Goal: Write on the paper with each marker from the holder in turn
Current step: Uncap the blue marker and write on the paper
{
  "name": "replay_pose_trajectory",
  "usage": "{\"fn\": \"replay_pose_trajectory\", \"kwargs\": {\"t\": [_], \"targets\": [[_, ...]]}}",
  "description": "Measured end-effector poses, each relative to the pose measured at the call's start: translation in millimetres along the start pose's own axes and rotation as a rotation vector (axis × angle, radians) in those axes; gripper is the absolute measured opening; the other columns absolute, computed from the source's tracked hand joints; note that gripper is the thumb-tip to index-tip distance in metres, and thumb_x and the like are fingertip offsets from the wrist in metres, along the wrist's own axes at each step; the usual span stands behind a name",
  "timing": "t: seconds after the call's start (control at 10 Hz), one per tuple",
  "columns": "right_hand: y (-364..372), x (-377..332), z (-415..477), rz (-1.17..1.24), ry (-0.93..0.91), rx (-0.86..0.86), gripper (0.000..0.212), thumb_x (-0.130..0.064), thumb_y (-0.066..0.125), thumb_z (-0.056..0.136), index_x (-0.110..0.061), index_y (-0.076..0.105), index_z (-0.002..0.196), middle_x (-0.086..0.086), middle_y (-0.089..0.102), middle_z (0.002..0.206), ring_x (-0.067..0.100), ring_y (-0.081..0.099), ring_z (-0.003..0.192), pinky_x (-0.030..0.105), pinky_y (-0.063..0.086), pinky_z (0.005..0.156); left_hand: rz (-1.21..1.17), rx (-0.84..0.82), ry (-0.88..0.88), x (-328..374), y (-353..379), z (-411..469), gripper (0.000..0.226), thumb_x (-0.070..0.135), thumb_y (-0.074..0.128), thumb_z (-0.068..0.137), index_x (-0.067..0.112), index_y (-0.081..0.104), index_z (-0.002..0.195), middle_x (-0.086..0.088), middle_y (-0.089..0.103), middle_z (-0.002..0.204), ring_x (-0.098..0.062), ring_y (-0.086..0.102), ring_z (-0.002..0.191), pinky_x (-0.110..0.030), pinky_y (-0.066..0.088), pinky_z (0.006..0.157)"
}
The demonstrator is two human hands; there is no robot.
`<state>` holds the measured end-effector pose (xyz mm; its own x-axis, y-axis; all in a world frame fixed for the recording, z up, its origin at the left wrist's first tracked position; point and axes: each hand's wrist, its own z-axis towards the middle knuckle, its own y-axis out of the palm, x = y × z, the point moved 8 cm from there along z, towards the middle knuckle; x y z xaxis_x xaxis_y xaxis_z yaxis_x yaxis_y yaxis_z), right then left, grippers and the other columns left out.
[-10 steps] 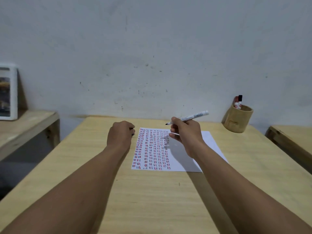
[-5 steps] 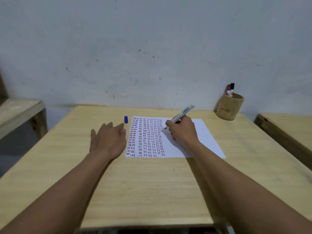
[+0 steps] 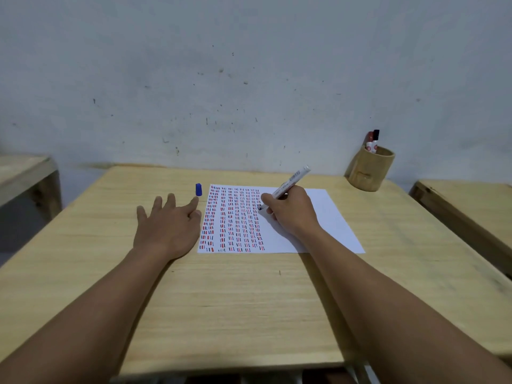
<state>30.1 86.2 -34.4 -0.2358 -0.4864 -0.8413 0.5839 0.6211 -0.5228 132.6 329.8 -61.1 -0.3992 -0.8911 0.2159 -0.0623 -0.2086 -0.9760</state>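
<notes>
A white marker (image 3: 288, 182) with unreadable print is gripped by the right hand (image 3: 291, 212) mid-frame on the paper (image 3: 327, 217), while the left hand (image 3: 169, 225) is laid flat, fingers spread, below the blue cap (image 3: 198, 189).

Left hand (image 3: 169, 225) opened from a fist and laid flat on table (image 3: 235, 300) beside paper (image 3: 332, 225), blue cap (image 3: 198, 189) now standing past its fingertips. Marker (image 3: 288, 182) lowered from mid-air by right hand (image 3: 291, 212), tip now on the sheet.
</notes>
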Motion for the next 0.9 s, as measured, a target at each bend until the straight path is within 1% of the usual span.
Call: {"fn": "replay_pose_trajectory", "kwargs": {"t": [0.2,0.3,0.4,0.5,0.6,0.7,0.8,0.9], "targets": [[3.1,1.3,2.6,-0.011,-0.005,-0.013,0.026,-0.032,0.069,0.087,-0.007,0.071,0.08,-0.004,0.074,0.07,0.013,0.068,0.067,0.026,0.048,0.059,0.003,-0.005,-0.003,-0.3,-0.5,-1.1,0.056,0.047,0.016,0.101,0.044,0.019,0.157,-0.009,0.011,0.169,-0.031,0.003,0.156,-0.059,0.0,0.123],[3.5,0.5,2.3,-0.012,-0.013,-0.014,0.026,-0.032,0.069,0.088,-0.008,0.071,0.079,-0.004,0.074,0.071,0.012,0.068,0.068,0.027,0.049,0.059,0.002,-0.004,0.0,-0.5,-0.7,-1.3,0.056,0.047,0.016,0.101,0.045,0.019,0.157,-0.009,0.012,0.169,-0.031,0.003,0.156,-0.059,0.0,0.123],[3.6,-0.3,1.5,-0.003,-0.014,-0.023,0.025,-0.03,0.069,0.088,-0.008,0.072,0.078,-0.002,0.075,0.072,0.014,0.07,0.071,0.029,0.053,0.064,0.004,-0.001,-0.001,-1.0,-0.6,-1.0,0.056,0.048,0.016,0.101,0.045,0.02,0.157,-0.008,0.013,0.169,-0.031,0.004,0.156,-0.059,0.0,0.122],[3.3,0.0,1.1,-0.009,-0.002,-0.032,0.024,-0.027,0.069,0.087,-0.008,0.07,0.073,0.002,0.076,0.072,0.017,0.07,0.071,0.032,0.053,0.064,-0.004,-0.003,-0.001,-0.5,-0.6,-1.0,0.056,0.048,0.017,0.101,0.045,0.02,0.156,-0.009,0.013,0.169,-0.032,0.004,0.156,-0.059,0.0,0.122],[2.5,-0.9,0.2,-0.014,0.005,-0.036,0.025,-0.025,0.068,0.086,-0.012,0.066,0.065,0.004,0.075,0.072,0.014,0.064,0.063,0.027,0.048,0.057,-0.009,0.001,0.0,0.3,-1.6,-1.2,0.056,0.048,0.017,0.101,0.045,0.021,0.156,-0.009,0.013,0.169,-0.031,0.004,0.156,-0.058,0.0,0.122],[0.5,-0.4,-0.4,0.013,0.021,-0.021,0.024,-0.026,0.069,0.085,-0.012,0.066,0.066,0.0,0.073,0.067,0.011,0.062,0.058,0.026,0.047,0.056,-0.03,0.013,-0.004,-0.8,-1.7,0.0,0.056,0.048,0.02,0.101,0.045,0.024,0.156,-0.008,0.017,0.168,-0.031,0.007,0.156,-0.059,0.002,0.122],[-4.0,3.0,1.4,0.143,0.065,0.019,0.024,-0.03,0.07,0.083,-0.006,0.072,0.081,-0.003,0.072,0.066,0.009,0.061,0.055,0.032,0.052,0.061,-0.051,0.047,-0.022,-0.6,-5.3,0.6,0.056,0.045,0.027,0.099,0.037,0.036,0.153,-0.007,0.035,0.162,-0.032,0.022,0.152,-0.06,0.011,0.12],[-10.3,1.5,4.5,0.224,0.072,0.042,0.03,-0.033,0.073,0.083,-0.004,0.074,0.089,-0.005,0.063,0.062,0.012,0.055,0.055,0.035,0.049,0.06,-0.219,0.192,-0.093,-0.8,-23.8,3.0,0.047,0.037,0.039,0.098,0.022,0.047,0.141,-0.008,0.061,0.139,-0.034,0.05,0.132,-0.055,0.031,0.112]]}}
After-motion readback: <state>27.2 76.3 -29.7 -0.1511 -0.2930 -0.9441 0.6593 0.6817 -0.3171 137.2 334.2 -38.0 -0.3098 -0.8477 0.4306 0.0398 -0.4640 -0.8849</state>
